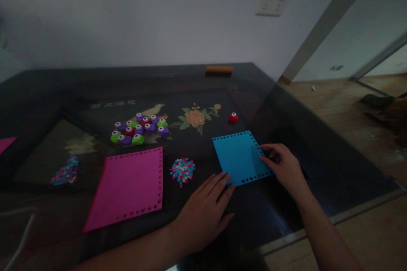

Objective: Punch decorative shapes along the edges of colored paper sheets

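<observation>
A blue paper square [239, 156] with punched holes along its edges lies on the dark glass-topped table [311, 152]. My right hand [284, 166] rests at its right edge, fingers curled and pinching that edge. My left hand [203, 211] lies flat on the table, fingers stretched out, fingertips touching the blue sheet's near corner. A single red hole punch [233, 117] stands just beyond the blue sheet.
A pink sheet [129, 186] with punched edges lies to the left. Between the sheets sits a pile of confetti [182, 170]; another pile [66, 172] is far left. A cluster of purple, green and red punches [139, 128] stands behind. An orange bar [219, 69] lies at the table's far edge.
</observation>
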Available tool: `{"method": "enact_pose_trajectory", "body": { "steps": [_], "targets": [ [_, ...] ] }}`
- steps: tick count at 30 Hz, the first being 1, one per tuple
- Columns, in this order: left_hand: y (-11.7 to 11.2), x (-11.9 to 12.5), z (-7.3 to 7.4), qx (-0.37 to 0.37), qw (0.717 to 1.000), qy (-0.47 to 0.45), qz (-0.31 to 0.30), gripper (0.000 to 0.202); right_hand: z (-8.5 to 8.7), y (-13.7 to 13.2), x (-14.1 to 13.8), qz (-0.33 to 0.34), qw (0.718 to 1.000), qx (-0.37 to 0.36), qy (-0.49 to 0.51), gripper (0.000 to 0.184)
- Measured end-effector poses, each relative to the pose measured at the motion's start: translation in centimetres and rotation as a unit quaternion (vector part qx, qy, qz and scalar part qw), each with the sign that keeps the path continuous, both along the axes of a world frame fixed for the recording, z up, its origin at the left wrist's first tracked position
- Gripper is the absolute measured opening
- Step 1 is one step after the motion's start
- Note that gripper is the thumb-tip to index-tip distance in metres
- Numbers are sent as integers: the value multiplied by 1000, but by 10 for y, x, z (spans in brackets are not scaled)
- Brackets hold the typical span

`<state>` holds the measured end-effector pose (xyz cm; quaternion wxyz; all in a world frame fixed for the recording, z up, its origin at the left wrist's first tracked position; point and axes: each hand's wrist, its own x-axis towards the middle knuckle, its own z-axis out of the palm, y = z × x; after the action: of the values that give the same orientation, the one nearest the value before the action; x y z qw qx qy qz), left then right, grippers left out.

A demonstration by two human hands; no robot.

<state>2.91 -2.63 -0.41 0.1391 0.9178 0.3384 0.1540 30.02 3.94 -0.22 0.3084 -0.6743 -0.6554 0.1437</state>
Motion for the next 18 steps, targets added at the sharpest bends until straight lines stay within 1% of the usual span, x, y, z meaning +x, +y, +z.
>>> {"method": "enact_pose_trajectory", "body": {
  "steps": [5, 13, 18],
  "targets": [
    [0, -1, 2, -8, 1000, 4, 0, 52, -2, 0, 2, 1, 1000, 2, 8, 27],
    [-1, -1, 2, -12, 1000, 7, 5, 53, -5, 1, 4, 5, 1000, -5, -3, 28],
    [0, -1, 3, -15, 1000, 10, 4, 53, -6, 2, 4, 4, 1000, 3, -12, 29]
  ]
}}
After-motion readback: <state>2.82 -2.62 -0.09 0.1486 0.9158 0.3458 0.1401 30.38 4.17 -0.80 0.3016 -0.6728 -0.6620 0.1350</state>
